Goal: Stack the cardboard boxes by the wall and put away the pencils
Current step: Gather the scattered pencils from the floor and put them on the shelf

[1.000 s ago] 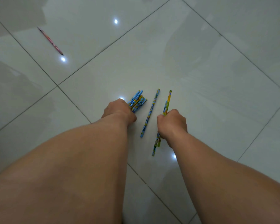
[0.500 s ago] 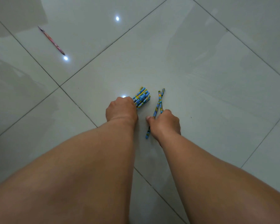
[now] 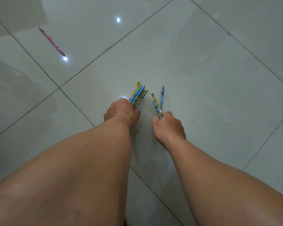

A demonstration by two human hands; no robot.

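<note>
Clenching a pencil bundle in the left grip, pinching loose pencils in the right grip, likely for merging into one handful.

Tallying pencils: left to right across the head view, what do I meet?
Lone pink pencil on the floor → thick bundle of blue-and-yellow pencils in left hand → few blue-and-yellow pencils in right hand.

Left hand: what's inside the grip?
A bundle of blue and yellow pencils, gripped by the left hand. Their far ends fan out beyond it. Their near ends and the exact count are covered by the hand.
</note>
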